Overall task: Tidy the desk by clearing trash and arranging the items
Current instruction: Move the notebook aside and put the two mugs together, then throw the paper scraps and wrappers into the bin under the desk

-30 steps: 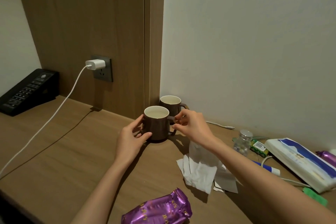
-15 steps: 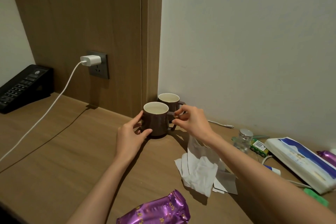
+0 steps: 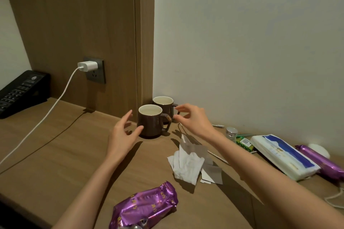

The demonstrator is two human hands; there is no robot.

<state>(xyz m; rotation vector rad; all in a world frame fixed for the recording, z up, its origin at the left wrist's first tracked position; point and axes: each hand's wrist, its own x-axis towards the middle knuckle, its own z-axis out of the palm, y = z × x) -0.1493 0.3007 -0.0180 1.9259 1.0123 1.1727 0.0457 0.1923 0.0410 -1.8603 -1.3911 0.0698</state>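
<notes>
Two brown mugs stand on the worktop: the front mug, and the back mug just behind it. The left hand and right hand flank the front mug, each grip released and holding nothing. Two purple packs lie apart, the near pack in front of that mug and the far pack well right; their gold lettering is unreadable.

No word or number can be read with certainty. The near purple wrapper carries a row of gold characters along its length, too blurred to make out. The green pack has a white label with fine dark print, illegible. The tissue pack shows faint pale print beside its blue panel. The phone bears a round logo and marked keys, all unreadable.
</notes>
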